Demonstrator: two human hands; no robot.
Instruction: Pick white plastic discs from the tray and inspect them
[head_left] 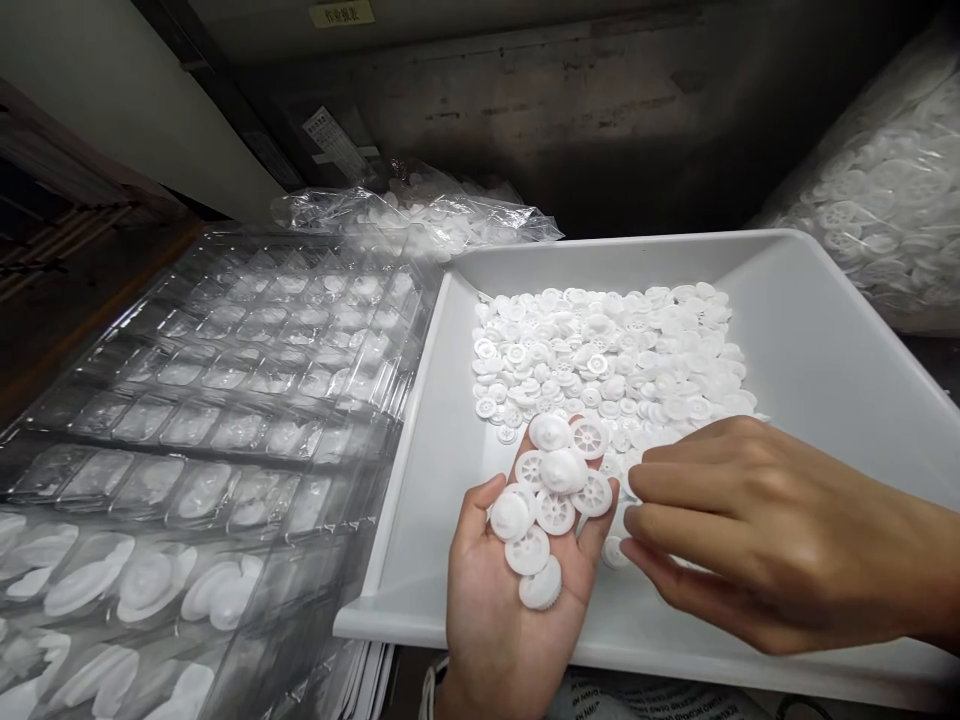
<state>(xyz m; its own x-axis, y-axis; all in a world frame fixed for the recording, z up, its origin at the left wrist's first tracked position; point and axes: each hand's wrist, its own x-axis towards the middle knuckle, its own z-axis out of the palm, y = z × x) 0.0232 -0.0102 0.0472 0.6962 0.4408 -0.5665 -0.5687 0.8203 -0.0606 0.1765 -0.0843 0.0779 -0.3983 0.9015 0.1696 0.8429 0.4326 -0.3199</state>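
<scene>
My left hand (499,610) lies palm up, loosely cupped, likely so the white wheels (553,512) on it won't slide off. Just right of it, my right hand (757,535) bunches its fingers; whether they pinch a wheel, I can't tell. Beyond both, loose wheels (611,345) lie in the grey tray (832,370), its walls probably containing them.

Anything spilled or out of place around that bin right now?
Nothing looks spilled or damaged. The white wheels are heaped inside the grey bin; a stray wheel lies nearer its front, but within the rim. Several more rest on the left hand.
</scene>
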